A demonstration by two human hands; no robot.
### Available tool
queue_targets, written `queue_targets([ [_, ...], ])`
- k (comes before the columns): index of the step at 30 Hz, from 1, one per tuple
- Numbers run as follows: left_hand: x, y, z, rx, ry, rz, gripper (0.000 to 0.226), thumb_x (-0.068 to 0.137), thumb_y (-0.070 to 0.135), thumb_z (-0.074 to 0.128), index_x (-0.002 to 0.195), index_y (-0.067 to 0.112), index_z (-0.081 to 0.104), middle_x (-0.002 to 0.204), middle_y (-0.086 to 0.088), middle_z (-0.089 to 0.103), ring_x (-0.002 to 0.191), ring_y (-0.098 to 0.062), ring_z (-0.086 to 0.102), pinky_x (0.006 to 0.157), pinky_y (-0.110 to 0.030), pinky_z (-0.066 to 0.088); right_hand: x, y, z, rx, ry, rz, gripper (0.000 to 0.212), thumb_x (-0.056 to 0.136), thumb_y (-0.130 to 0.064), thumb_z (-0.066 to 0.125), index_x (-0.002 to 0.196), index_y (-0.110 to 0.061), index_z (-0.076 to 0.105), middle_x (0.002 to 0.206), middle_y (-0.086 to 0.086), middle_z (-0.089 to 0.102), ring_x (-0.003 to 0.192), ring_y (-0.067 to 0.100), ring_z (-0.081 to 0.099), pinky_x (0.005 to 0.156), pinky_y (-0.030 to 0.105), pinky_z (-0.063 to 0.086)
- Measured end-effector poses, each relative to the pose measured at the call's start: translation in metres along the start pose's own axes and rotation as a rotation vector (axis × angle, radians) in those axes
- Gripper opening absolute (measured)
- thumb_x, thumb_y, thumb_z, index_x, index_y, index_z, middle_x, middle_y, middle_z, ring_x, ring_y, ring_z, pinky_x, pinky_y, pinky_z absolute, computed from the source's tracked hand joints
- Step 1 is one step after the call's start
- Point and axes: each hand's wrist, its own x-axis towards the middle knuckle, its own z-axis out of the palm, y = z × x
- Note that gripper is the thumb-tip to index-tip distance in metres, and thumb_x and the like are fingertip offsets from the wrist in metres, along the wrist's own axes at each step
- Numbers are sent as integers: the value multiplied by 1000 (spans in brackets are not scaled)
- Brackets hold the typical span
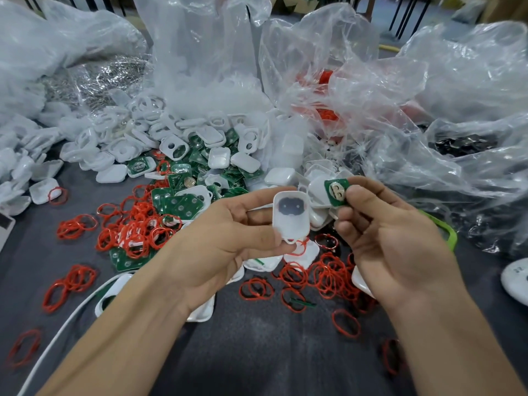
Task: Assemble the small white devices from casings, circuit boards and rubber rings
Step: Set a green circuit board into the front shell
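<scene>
Dark grey cloth (257,352) covers the work table, with crumpled clear plastic bags (371,81) heaped along the back.

Far left: loose white casing halves (114,138) spill from the bags. A white cable (57,324) runs off the near corner.

Left of centre: red rubber rings (137,224) lie scattered in tangles, mixed with a drift of green circuit boards (177,201).

Centre: left hand (228,241) is raised above the table, fingers curled, thumb and fingertips gripping a white casing (291,214) by its lower end and side. Its hollow side faces up toward the camera. A dark patch shows inside, possibly a button pad or a cutout; the view is too soft to say.

Just right of it: right hand (394,241) pinches a small green circuit board (337,192) between thumb and forefinger, round metal contact facing the camera, other fingers loosely curled. Board and casing are near each other, not touching.

Far right: a bright green strap (445,232) lies on the cloth, with dark parts (463,144) inside a bag behind it.

Step in hand, as I read it: fitting the board into the casing. Next move calls for turning the board to match the outline of the cavity, lowering it in flat, and pressing it home while the left hand keeps the casing steady. A ring would likely follow.
</scene>
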Motion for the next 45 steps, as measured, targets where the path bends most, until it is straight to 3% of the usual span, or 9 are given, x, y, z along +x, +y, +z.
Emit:
queue_targets([
  [5, -3, 3, 0, 41, -51, 10, 60, 68, -15, 69, 122, 11, 74, 109, -13, 77, 90, -19, 75, 77, -24, 59, -1, -2, -1, 2, -27, -9, 10, 70, -8, 70, 77, -12, 76, 61, 0, 67, 47, 8, 60, 45, 17, 51],
  [12, -5, 5, 0, 61, -52, 3, 57, 72, -12, 69, 126, 7, 71, 111, -17, 76, 90, -20, 75, 76, -25, 60, -4, -2, 2, -22, -112, 5, 17, 72, -8, 67, 87, -7, 75, 66, 4, 68, 51, 10, 61, 49, 18, 53],
  [22, -6, 6, 1, 63, -86, -15, 54, 78, -3, 67, 132, 4, 66, 126, -22, 70, 118, -33, 68, 81, -27, 60, -6, 4, 5, -81, -150, 2, 4, 63, -15, 73, 63, -16, 77, 57, 3, 66, 44, 9, 60, 43, 19, 50],
  [27, -6, 8, 2, 10, -57, -2, 52, 77, -2, 67, 128, 6, 69, 118, -19, 74, 103, -24, 73, 77, -26, 61, -5, 8, 4, -111, -157, 4, 4, 63, -13, 75, 67, -13, 75, 57, 6, 63, 44, 12, 57, 43, 22, 48],
  [30, -6, 8, 2, 3, -69, 0, 58, 70, -7, 81, 125, 7, 71, 118, -17, 74, 102, -23, 74, 75, -27, 62, -5, 10, 4, -142, -161, 3, 6, 64, -15, 76, 70, -12, 75, 59, 8, 63, 44, 13, 55, 44, 22, 47],
  [35, -5, 7, 1, -29, -80, -16, 64, 69, 13, 75, 131, 5, 66, 120, -18, 73, 104, -22, 73, 78, -29, 61, -4, 8, 3, -121, -153, 16, 3, 65, -11, 74, 67, -12, 76, 63, 8, 64, 46, 13, 52, 45, 21, 45],
  [40, -5, 6, 0, 36, -94, 4, 71, 66, 9, 78, 134, 1, 62, 124, -20, 71, 108, -24, 71, 84, -29, 60, -5, 3, 2, -70, -151, 54, 7, 68, -9, 72, 67, -14, 77, 68, 7, 67, 53, 12, 56, 50, 18, 50],
  [42, -4, 5, 0, 103, -102, 26, 72, 64, -3, 85, 132, -1, 63, 123, -21, 71, 109, -27, 70, 87, -30, 59, -6, 3, 2, -85, -169, 44, 6, 68, -10, 72, 67, -14, 77, 70, 9, 67, 52, 12, 56, 49, 19, 51],
  [45, -3, 2, 0, 173, -78, 36, 61, 73, -8, 75, 132, 3, 64, 124, -21, 71, 112, -33, 68, 96, -37, 58, -8, 4, 4, -153, -200, 1, 5, 62, -16, 76, 67, -15, 78, 69, 14, 67, 50, 12, 57, 49, 21, 51],
])
